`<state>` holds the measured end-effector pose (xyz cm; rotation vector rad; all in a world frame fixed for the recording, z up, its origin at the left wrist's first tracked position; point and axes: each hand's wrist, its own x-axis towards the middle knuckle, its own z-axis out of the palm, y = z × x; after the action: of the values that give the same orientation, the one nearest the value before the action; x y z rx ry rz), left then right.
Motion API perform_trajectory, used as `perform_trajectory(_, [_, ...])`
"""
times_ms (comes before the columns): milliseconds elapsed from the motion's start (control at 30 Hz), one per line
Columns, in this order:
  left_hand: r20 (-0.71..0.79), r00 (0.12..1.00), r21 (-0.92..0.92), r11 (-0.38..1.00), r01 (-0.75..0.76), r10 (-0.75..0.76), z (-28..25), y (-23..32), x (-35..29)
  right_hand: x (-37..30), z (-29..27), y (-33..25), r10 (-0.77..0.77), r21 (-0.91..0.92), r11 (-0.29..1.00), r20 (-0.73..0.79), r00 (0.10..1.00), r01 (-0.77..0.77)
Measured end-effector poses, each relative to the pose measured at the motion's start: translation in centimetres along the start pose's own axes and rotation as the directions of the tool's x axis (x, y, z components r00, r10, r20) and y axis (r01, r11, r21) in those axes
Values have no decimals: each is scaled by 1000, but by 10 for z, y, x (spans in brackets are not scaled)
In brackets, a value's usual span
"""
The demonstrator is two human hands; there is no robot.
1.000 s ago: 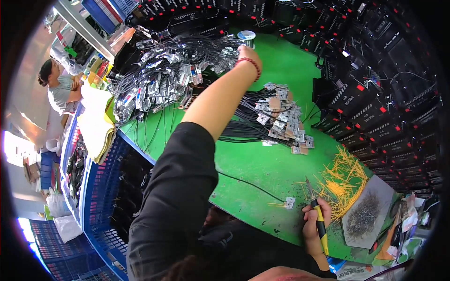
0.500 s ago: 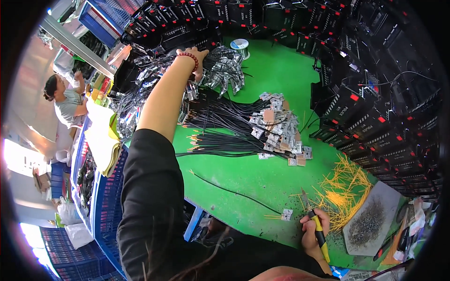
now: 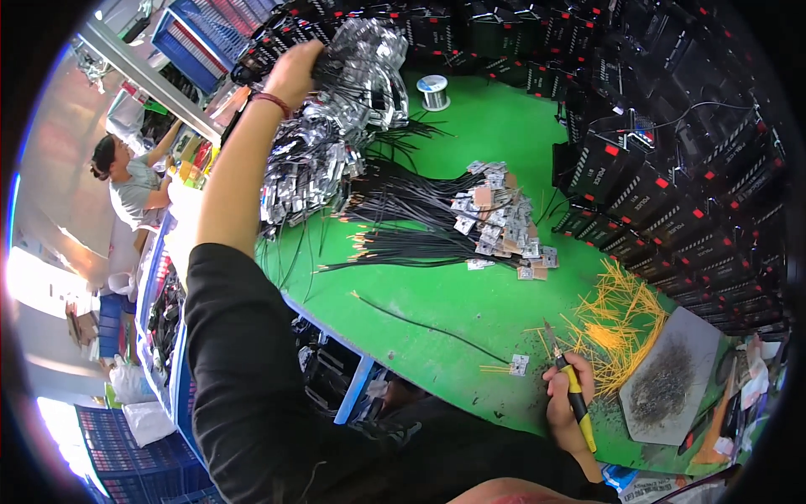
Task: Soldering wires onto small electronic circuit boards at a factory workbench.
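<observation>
At the far left of the table my left hand (image 3: 294,77) is closed on a bundle of black cables with shiny silver pieces (image 3: 374,67), raised and tilted; its fingertips are partly hidden. Below it lies a heap of similar silver-ended cables (image 3: 306,164). My right hand (image 3: 564,403), near the front edge, grips a yellow and black soldering iron (image 3: 574,393), tip pointing away from me. Left of the iron rests a small square circuit board (image 3: 520,364) with yellow wires at its side and a single black cable (image 3: 428,328) running off to the left.
Black cables with small boards (image 3: 499,223) lie mid-table on the green tabletop (image 3: 504,126), near a solder spool (image 3: 433,92). Yellow sticks (image 3: 617,323) and a grey plate with dark crumbs (image 3: 672,378) are at right. Black cases (image 3: 663,210) wall the back and right. A co-worker (image 3: 130,185) is at left.
My left hand has moved left and away from me, lifting the bundle of black cables and shifting the silver heap. My right hand keeps the soldering iron in nearly the same place.
</observation>
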<state>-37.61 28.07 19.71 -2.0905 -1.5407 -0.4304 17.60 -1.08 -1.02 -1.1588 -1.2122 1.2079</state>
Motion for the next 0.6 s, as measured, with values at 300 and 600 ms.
perform_trajectory(300, [448,883,462,808,-365,143,-48,-39,-139,-2,-1,11,-46,-34,998,-23,999,46])
perform_trajectory(600, [248,968,537,837,-102,-42,-29,-19,-188,-3,0,17,-67,-12,998,-142,988,66])
